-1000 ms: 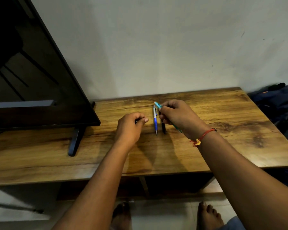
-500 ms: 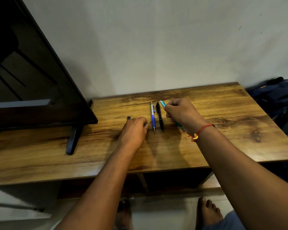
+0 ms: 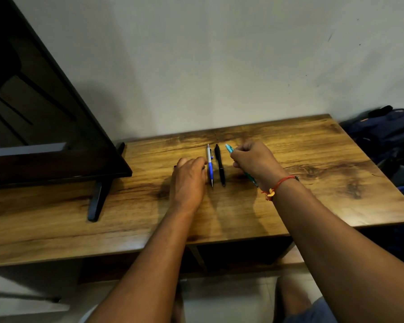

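**Teal pen goes down third in the row**

My right hand (image 3: 254,163) is closed round the teal pen (image 3: 229,149), which slants through my fist. Its upper end pokes out toward the wall, just right of the black pen (image 3: 221,167), and its tip shows below my wrist near the red thread (image 3: 281,181). The blue pen (image 3: 210,167) and the black one lie side by side on the wooden table (image 3: 313,164), parallel, tips toward me, with a narrow gap between them. My left hand (image 3: 189,180) rests curled, knuckles up, just left of the blue pen. A dark end (image 3: 175,167) pokes out at its far side, but I cannot tell whether my fingers grip it.

To do this well, I judge I should turn my wrist until the teal pen runs parallel to the other two, tip toward me. Then I would lower it flat to the right of the black pen, matching the gap and levelling the top ends. Letting go gently matters: a round barrel rolls, and a nudge could knock the black pen askew. My left hand should stay off the blue pen meanwhile.
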